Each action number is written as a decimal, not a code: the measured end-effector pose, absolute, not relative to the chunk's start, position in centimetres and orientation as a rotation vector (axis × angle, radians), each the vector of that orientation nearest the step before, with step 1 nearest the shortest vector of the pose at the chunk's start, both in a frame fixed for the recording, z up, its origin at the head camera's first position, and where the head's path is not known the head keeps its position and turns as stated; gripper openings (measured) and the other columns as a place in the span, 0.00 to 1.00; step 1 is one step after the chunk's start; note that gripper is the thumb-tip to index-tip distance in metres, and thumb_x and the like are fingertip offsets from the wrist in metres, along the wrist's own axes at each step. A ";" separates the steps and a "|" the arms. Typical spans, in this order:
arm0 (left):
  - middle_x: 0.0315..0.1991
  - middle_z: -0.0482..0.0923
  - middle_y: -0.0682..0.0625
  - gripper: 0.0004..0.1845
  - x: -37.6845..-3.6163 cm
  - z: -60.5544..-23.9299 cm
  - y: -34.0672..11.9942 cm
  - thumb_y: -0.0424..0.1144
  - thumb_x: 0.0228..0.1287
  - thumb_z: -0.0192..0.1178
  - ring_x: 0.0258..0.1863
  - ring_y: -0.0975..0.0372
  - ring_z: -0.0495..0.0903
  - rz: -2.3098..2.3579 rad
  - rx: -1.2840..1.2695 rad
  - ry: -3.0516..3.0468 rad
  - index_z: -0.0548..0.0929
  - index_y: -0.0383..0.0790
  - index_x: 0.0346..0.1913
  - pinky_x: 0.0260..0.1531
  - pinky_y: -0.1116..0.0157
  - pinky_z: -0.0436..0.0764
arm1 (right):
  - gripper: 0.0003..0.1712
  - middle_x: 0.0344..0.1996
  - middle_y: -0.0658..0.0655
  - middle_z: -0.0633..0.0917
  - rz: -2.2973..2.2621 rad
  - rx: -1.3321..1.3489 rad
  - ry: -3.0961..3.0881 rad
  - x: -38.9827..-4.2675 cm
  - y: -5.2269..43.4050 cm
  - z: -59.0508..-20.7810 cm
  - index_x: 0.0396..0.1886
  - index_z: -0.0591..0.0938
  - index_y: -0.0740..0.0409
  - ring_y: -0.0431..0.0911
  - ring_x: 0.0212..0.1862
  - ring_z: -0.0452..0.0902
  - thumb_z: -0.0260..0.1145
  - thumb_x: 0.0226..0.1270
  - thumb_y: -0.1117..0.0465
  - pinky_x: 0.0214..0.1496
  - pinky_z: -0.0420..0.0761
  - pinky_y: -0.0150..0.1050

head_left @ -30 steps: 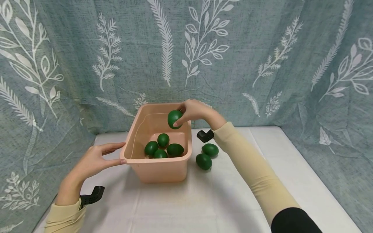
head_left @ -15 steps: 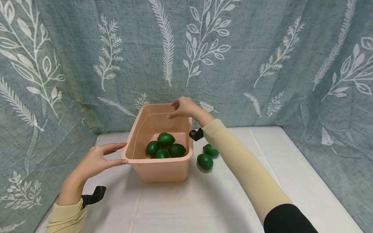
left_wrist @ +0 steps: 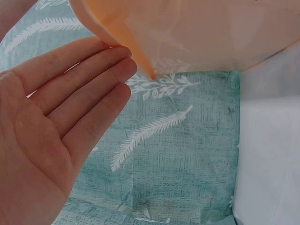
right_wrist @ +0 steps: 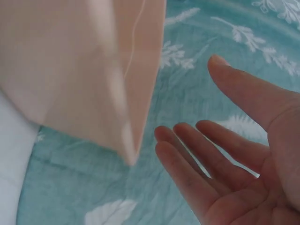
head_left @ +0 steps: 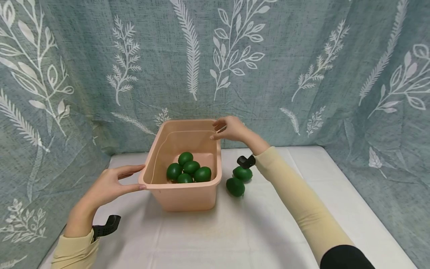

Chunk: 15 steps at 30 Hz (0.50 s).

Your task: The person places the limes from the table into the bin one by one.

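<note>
Since a second ago, the right hand (head_left: 231,129) has let go of the green lime it carried over the bin, and that lime now lies with the others; the hand has drawn back to the far right corner of the peach-pink rectangular plastic bin (head_left: 183,194), fingers loosely spread and holding nothing, just beside the rim. From the right wrist view, the fingers (right_wrist: 206,164) are open and apart from the bin's corner. Five dark green limes in the bin (head_left: 189,170) sit clustered on its floor toward the near wall. Two green limes on the table (head_left: 238,181) lie touching each other just right of the bin, on the white tablecloth (head_left: 235,235). The left hand (head_left: 112,183) has not moved: flat and open, straight fingertips against the bin's near left corner under the rim, thumb above. Behind the table hangs a grey-green curtain with white leaf prints (head_left: 302,56).
</note>
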State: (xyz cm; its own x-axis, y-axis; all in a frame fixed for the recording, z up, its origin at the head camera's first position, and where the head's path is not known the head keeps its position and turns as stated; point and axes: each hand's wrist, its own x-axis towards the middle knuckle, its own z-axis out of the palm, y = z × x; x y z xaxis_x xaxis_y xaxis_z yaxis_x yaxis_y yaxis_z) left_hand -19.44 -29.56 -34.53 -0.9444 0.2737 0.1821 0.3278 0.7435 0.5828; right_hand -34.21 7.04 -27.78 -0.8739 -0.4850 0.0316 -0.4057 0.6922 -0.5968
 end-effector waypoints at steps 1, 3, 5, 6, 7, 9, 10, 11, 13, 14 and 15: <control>0.59 0.76 0.47 0.33 -19.4 -34.5 -29.5 0.54 0.55 0.68 0.60 0.44 0.73 -0.977 -0.496 -2.854 0.76 0.48 0.63 0.55 0.46 0.76 | 0.34 0.56 0.58 0.80 -0.946 -0.717 2.770 -34.1 7.6 -28.1 0.64 0.74 0.57 0.49 0.55 0.79 0.71 0.59 0.50 0.54 0.82 0.40; 0.59 0.76 0.47 0.33 -19.4 -34.5 -29.5 0.54 0.55 0.68 0.60 0.44 0.73 -0.978 -0.496 -2.856 0.76 0.48 0.63 0.55 0.46 0.76 | 0.35 0.56 0.59 0.80 -1.000 -0.690 2.759 -34.0 8.6 -28.8 0.64 0.73 0.57 0.50 0.55 0.79 0.71 0.59 0.50 0.54 0.82 0.41; 0.60 0.76 0.47 0.33 -19.4 -34.4 -29.4 0.55 0.54 0.68 0.60 0.44 0.72 -0.988 -0.490 -2.863 0.75 0.48 0.63 0.55 0.46 0.75 | 0.35 0.56 0.60 0.79 -1.036 -0.666 2.755 -33.8 9.7 -29.5 0.64 0.73 0.57 0.51 0.56 0.79 0.70 0.59 0.50 0.54 0.82 0.42; 0.60 0.76 0.47 0.33 -19.4 -34.4 -29.4 0.55 0.55 0.68 0.61 0.43 0.72 -0.992 -0.487 -2.867 0.75 0.48 0.63 0.55 0.45 0.75 | 0.35 0.57 0.60 0.79 -1.046 -0.658 2.754 -33.8 10.2 -29.9 0.65 0.72 0.57 0.51 0.56 0.79 0.70 0.59 0.50 0.54 0.82 0.42; 0.60 0.75 0.47 0.33 -19.4 -34.3 -29.4 0.55 0.55 0.68 0.61 0.43 0.72 -0.997 -0.484 -2.871 0.75 0.48 0.63 0.55 0.45 0.75 | 0.35 0.57 0.60 0.79 -1.054 -0.654 2.756 -33.7 10.7 -30.3 0.65 0.72 0.57 0.51 0.56 0.79 0.70 0.59 0.49 0.54 0.82 0.43; 0.60 0.75 0.46 0.33 -19.4 -34.3 -29.3 0.55 0.54 0.68 0.61 0.43 0.71 -1.003 -0.472 -2.878 0.75 0.49 0.63 0.55 0.44 0.75 | 0.36 0.57 0.61 0.79 -1.078 -0.647 2.748 -33.6 11.7 -31.1 0.65 0.72 0.58 0.53 0.56 0.79 0.70 0.60 0.50 0.54 0.82 0.43; 0.61 0.75 0.46 0.34 -19.3 -34.2 -29.3 0.55 0.54 0.68 0.61 0.43 0.71 -1.006 -0.469 -2.879 0.75 0.49 0.63 0.55 0.44 0.75 | 0.36 0.57 0.62 0.79 -1.092 -0.639 2.742 -33.5 12.2 -31.5 0.65 0.71 0.58 0.53 0.56 0.78 0.69 0.60 0.50 0.54 0.82 0.43; 0.61 0.75 0.46 0.34 -19.3 -34.2 -29.3 0.56 0.54 0.68 0.61 0.42 0.71 -1.007 -0.466 -2.880 0.75 0.49 0.63 0.54 0.44 0.75 | 0.36 0.57 0.62 0.79 -1.101 -0.628 2.739 -33.5 12.7 -31.9 0.66 0.71 0.58 0.53 0.56 0.78 0.69 0.60 0.50 0.54 0.82 0.43; 0.61 0.75 0.45 0.34 -19.3 -34.2 -29.3 0.55 0.54 0.68 0.61 0.42 0.71 -1.008 -0.466 -2.881 0.75 0.48 0.63 0.54 0.43 0.75 | 0.36 0.57 0.62 0.79 -1.120 -0.606 2.729 -33.4 13.5 -32.8 0.66 0.70 0.58 0.54 0.57 0.78 0.69 0.61 0.50 0.54 0.82 0.44; 0.61 0.75 0.45 0.34 -19.3 -34.2 -29.3 0.55 0.54 0.68 0.61 0.42 0.71 -1.007 -0.466 -2.881 0.75 0.48 0.63 0.54 0.43 0.75 | 0.36 0.57 0.62 0.79 -1.128 -0.595 2.725 -33.4 13.9 -33.2 0.66 0.70 0.58 0.55 0.57 0.77 0.69 0.61 0.50 0.54 0.82 0.44; 0.61 0.75 0.45 0.34 -19.3 -34.2 -29.3 0.55 0.54 0.68 0.61 0.42 0.71 -1.003 -0.467 -2.881 0.75 0.48 0.63 0.54 0.42 0.75 | 0.36 0.57 0.62 0.79 -1.134 -0.581 2.721 -33.4 14.3 -33.6 0.66 0.70 0.58 0.55 0.57 0.77 0.69 0.61 0.50 0.54 0.82 0.45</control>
